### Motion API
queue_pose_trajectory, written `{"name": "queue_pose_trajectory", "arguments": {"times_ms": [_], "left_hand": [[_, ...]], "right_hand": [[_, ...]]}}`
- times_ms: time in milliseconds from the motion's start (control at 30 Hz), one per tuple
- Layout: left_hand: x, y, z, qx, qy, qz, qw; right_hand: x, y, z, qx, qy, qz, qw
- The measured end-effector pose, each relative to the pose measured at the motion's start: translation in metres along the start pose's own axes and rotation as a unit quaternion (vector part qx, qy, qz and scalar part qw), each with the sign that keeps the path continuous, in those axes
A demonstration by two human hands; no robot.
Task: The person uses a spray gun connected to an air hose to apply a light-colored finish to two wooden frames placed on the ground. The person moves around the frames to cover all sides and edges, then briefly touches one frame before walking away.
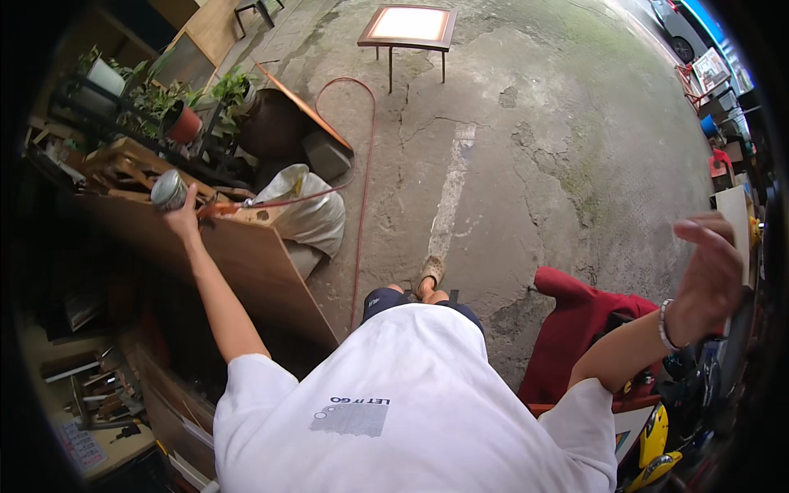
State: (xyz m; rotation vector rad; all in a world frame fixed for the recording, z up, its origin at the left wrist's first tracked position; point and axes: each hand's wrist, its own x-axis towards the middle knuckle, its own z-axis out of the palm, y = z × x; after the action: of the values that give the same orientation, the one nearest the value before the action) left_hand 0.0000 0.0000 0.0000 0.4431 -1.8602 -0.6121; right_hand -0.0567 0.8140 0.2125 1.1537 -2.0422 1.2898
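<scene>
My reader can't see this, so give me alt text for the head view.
A person's left hand touches a round metal container beside a wooden panel; the right hand is raised. Ahead are a red hose and small table on cracked concrete.

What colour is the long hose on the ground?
The hose is red; the head view shows it.

Table (448,36) at 12 o'clock, car (679,33) at 2, right hand (708,283) at 3, cloth (563,341) at 4, tools (107,398) at 8 on bench (136,441), can (168,191) in left hand (184,219) past 9, potted plants (184,123) at 10, hose (339,81) at 11.
</scene>
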Motion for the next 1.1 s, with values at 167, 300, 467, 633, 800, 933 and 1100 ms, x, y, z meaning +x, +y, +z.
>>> {"name": "queue_pose_trajectory", "arguments": {"times_ms": [167, 300, 467, 633, 800, 933, 1100], "left_hand": [[0.000, 0.052, 0.007, 0.200, 0.005, -0.084, 0.976], [0.022, 0.097, 0.033, 0.111, -0.020, -0.103, 0.988], [0.035, 0.174, 0.140, 0.036, -0.088, -0.098, 0.991], [0.021, 0.242, 0.323, -0.034, -0.130, -0.135, 0.982], [0.013, 0.321, 0.506, -0.165, -0.303, -0.184, 0.920], [0.006, 0.364, 0.622, -0.239, -0.355, -0.078, 0.900], [-0.015, 0.417, 0.753, -0.295, -0.426, -0.042, 0.854]], "right_hand": [[0.064, 0.129, 0.043, 0.049, -0.028, 0.178, 0.982], [0.131, 0.229, 0.099, 0.075, -0.154, 0.161, 0.972], [0.169, 0.323, 0.214, 0.163, -0.273, 0.122, 0.940], [0.197, 0.389, 0.313, 0.178, -0.365, 0.036, 0.913], [0.206, 0.473, 0.323, 0.272, -0.312, 0.113, 0.903], [0.231, 0.548, 0.275, 0.339, -0.290, 0.211, 0.870], [0.231, 0.653, 0.214, 0.315, -0.214, 0.220, 0.898]]}}
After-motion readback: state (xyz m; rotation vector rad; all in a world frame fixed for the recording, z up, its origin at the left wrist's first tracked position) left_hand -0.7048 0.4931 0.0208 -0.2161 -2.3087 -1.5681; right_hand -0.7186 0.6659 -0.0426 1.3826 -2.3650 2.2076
